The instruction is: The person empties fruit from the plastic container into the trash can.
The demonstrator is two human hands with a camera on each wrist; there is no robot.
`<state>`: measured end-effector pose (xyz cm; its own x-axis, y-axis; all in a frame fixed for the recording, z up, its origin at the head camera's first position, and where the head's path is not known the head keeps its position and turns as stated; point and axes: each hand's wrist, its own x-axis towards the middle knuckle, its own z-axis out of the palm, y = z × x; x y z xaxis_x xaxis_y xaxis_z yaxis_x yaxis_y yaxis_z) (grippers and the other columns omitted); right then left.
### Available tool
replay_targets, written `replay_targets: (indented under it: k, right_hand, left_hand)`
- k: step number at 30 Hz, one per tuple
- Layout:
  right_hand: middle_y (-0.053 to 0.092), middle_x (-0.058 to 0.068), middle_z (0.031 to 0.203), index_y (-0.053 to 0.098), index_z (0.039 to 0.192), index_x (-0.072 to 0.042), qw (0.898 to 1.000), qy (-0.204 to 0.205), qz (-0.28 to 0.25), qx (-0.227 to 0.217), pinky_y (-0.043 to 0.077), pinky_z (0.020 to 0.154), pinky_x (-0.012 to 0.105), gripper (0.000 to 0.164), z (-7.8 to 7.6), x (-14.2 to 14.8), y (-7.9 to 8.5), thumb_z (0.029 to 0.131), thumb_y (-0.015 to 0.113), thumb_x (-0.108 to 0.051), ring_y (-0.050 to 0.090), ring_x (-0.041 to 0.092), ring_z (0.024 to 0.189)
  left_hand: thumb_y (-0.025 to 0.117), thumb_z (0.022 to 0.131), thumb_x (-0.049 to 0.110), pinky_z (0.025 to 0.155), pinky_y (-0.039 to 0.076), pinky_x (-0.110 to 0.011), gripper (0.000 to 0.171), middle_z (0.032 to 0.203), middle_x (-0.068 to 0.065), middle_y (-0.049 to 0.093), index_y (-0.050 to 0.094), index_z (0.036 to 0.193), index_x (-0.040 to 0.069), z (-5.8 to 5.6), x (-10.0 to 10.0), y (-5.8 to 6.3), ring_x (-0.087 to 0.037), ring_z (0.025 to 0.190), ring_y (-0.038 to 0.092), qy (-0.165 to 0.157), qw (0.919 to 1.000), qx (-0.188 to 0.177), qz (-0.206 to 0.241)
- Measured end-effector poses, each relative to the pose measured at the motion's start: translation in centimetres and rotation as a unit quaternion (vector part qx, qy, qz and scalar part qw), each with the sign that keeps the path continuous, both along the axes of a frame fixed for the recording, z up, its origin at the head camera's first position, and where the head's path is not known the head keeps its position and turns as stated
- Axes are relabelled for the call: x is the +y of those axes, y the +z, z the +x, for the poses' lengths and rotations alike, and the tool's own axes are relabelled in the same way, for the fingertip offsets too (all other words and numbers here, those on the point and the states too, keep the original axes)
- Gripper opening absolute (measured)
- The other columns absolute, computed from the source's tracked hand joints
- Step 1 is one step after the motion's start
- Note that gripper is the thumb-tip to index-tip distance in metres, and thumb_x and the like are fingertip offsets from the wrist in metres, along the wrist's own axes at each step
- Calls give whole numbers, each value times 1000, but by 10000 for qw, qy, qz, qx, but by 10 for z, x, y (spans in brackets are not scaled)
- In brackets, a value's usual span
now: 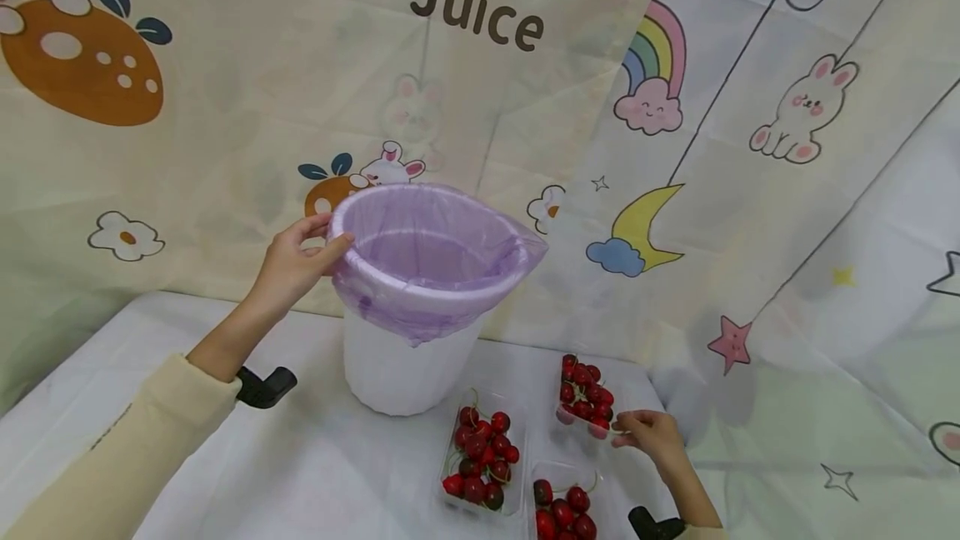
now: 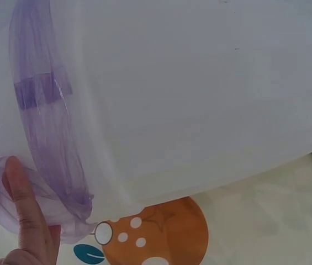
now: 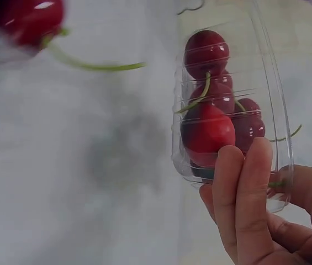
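A white trash bin stands on the table, lined with a translucent purple trash bag folded over its rim. My left hand pinches the bag-covered rim at its left side; in the left wrist view the fingers lie against the purple film. At the right, my right hand holds a clear plastic box by its near end, thumb on one side and fingers on the other. Red cherries with green stems lie inside that box.
Two more clear boxes of cherries stand on the white table: one box in front of the bin, another box at the lower edge of the head view. Behind hangs a printed cloth. Black wrist mounts sit on both wrists.
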<state>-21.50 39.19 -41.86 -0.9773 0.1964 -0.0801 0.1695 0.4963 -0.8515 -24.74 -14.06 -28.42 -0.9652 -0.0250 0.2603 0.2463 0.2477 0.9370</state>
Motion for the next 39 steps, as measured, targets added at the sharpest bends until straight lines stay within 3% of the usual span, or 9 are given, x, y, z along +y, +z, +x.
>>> replay_targets:
  k: [8, 12, 14, 19, 25, 30, 39]
  right_hand:
    - [71, 23, 99, 58, 115, 19, 9972, 525, 478, 228, 57, 85, 32, 34, 1, -12, 59, 100, 52, -11, 71, 19, 69]
    - [72, 20, 101, 59, 117, 16, 9949, 710, 678, 213, 51, 95, 40, 38, 3, -19, 90, 101, 53, -18, 71, 17, 72]
    - [72, 20, 101, 59, 118, 16, 9935, 822, 743, 246, 51, 96, 39, 41, 4, -23, 105, 101, 54, -21, 71, 17, 72]
    - [72, 18, 103, 57, 122, 15, 9901, 1054, 846, 389, 53, 90, 25, 45, 4, -33, 139, 102, 53, -25, 71, 15, 72]
    - [72, 14, 107, 53, 127, 15, 9859, 1287, 947, 498, 42, 102, 40, 48, -2, -46, 178, 103, 49, -27, 71, 12, 74]
    - [73, 3, 105, 51, 130, 13, 9848, 1311, 1033, 476, 39, 103, 38, 54, -12, -58, 202, 103, 49, -33, 71, 10, 76]
    - [69, -17, 93, 50, 133, 10, 9891, 1233, 748, 307, 28, 114, 51, 56, -28, -79, 232, 101, 51, -36, 70, 6, 78]
  left_hand:
    - [57, 97, 41, 82, 51, -28, 76, 146, -25, 37, 25, 152, -1, 0, 0, -1, -43, 121, 55, 5, 10000, 25, 62]
    - [57, 97, 40, 81, 52, -26, 75, 146, -25, 37, 26, 152, -1, -2, 1, -1, -43, 120, 56, -33, 9999, 67, 92]
    - [57, 97, 40, 81, 52, -26, 75, 145, -25, 38, 26, 152, -1, -3, 1, -1, -43, 120, 56, -48, 9999, 99, 87]
    - [57, 97, 40, 79, 53, -23, 75, 144, -26, 39, 26, 152, -2, -3, 1, -2, -44, 118, 57, -26, 9998, 165, 72]
    - [57, 97, 40, 77, 53, -21, 75, 145, -25, 39, 26, 152, -1, -4, 0, -3, -43, 118, 57, 30, 9998, 177, 126]
    - [57, 97, 38, 77, 53, -19, 74, 146, -24, 38, 26, 152, 0, -5, 0, -2, -42, 120, 56, 5, 9996, 142, 239]
    - [58, 98, 34, 78, 53, -20, 70, 143, -24, 39, 28, 152, 1, -5, 0, -2, -41, 117, 57, -15, 9992, 75, 404]
